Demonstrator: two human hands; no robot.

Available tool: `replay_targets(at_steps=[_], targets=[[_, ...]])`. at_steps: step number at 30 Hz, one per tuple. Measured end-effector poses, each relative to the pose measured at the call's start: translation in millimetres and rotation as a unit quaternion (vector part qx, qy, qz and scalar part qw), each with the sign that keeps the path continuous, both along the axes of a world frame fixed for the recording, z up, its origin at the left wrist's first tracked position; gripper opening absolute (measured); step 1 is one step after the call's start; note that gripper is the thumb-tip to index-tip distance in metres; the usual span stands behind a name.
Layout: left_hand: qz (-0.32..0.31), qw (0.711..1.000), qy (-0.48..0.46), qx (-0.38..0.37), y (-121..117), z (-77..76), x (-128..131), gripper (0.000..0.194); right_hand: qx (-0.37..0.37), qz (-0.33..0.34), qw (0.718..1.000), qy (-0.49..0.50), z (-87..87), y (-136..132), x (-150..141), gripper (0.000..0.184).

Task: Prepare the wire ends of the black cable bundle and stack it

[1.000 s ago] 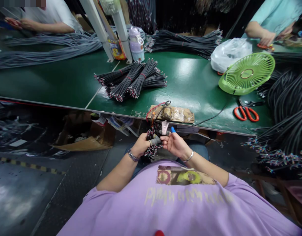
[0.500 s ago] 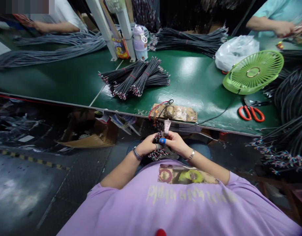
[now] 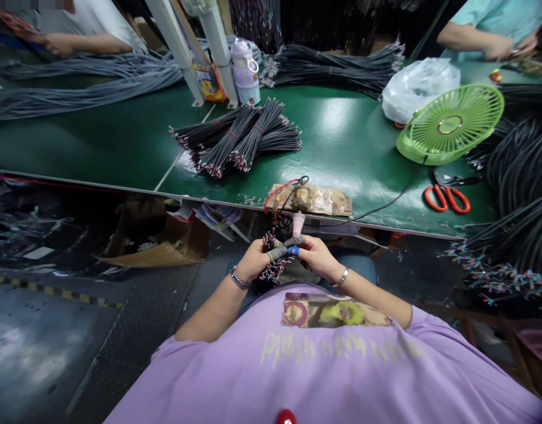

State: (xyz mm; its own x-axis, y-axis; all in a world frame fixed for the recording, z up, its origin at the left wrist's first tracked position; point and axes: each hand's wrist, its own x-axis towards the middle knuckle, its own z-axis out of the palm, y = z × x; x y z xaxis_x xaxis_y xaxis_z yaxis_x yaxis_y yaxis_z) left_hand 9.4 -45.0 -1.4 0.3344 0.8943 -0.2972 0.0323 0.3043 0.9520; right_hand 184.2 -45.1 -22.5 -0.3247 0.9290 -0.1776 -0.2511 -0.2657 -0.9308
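My left hand [image 3: 255,259] is closed around a bundle of short black cables [image 3: 273,272] with red and white wire ends, held below the table's front edge. Grey covers wrap some of its fingertips. My right hand [image 3: 319,257] has its fingers pinched together, their tips meeting those of my left hand; a blue wrap sits on its thumb. Whatever lies in that pinch is too small to make out. Just above the right fingertips, a pale pink cone [image 3: 298,224] points down from a worn wooden block [image 3: 328,202] at the table edge.
Tied black cable bundles [image 3: 235,138] lie on the green table [image 3: 337,135]. To the right are a green fan [image 3: 450,125], red-handled scissors [image 3: 448,199], a plastic bag [image 3: 419,88] and long black cables [image 3: 522,176]. A bottle [image 3: 245,70] stands behind. Two people work across the table.
My fingertips have come together beside the cone, and the grey-covered left thumb now stretches across toward my right hand. The cable bundle has shifted slightly left. The whole view has moved a little.
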Motion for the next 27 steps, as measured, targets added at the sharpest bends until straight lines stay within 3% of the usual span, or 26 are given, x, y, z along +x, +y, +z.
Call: replay_targets(at_steps=[8,16,27], targets=[[0.078,0.992,0.028,0.097,-1.1,-7.1,-0.6,0.022,-0.161,0.045,0.97,0.175,-8.9,4.9,12.3,0.023],[0.07,0.992,0.028,0.101,-1.4,-11.5,-1.1,0.021,-0.164,0.03,0.972,0.163,-7.5,3.6,10.6,0.028],[0.075,0.995,-0.012,0.058,-2.2,-5.0,1.6,0.027,-0.177,0.031,0.967,0.183,-15.6,2.3,9.2,0.027]])
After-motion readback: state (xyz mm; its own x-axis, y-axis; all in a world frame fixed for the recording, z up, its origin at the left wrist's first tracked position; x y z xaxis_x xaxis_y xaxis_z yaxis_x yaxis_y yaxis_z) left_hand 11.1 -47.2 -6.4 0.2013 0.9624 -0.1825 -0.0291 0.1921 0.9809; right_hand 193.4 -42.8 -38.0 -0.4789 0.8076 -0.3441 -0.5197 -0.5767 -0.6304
